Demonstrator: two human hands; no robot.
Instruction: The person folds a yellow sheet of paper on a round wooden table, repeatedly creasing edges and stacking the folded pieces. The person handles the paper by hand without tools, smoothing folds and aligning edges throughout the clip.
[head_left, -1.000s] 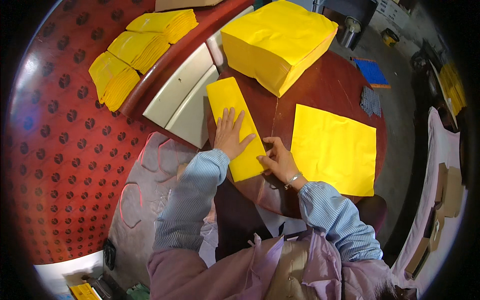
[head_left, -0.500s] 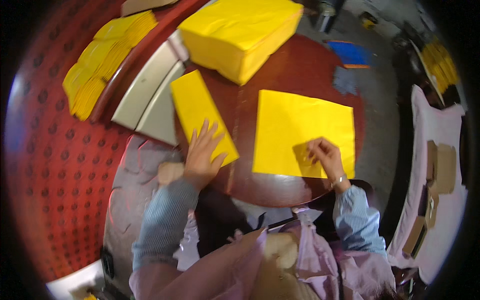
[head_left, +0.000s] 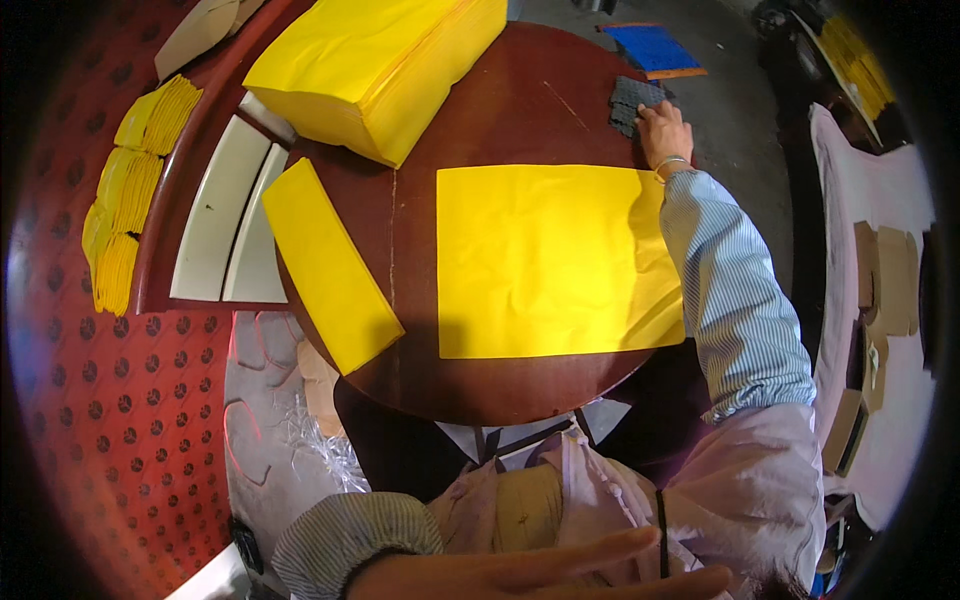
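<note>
Middle lane: we have a bare strip of the round dark-red table (head_left: pixel 414 240) between the narrow folded yellow sheet (head_left: pixel 330 265) and the wide flat yellow sheet (head_left: pixel 540 265).
Far side: open tabletop gives us passage beyond the flat one, up to the grey textured pad (head_left: pixel 625 96).
Far left: the tall block of stacked yellow sheets (head_left: pixel 385 85) stands in our way.
Right edge: our blue-and-white striped right sleeve (head_left: pixel 735 290) crosses the flat sheet's side.
Near rim: we find a bare band there.

"How does the table (head_left: pixel 480 110) look?"
"Smooth, with a faint sheen."
"The yellow sheet (head_left: pixel 540 260)?"
"Like paper, lightly creased, mostly matt."
"And the grey pad (head_left: pixel 628 100)?"
"Matt, bumpy."
"The striped sleeve (head_left: pixel 735 290)?"
"Wrinkled cloth."
</note>
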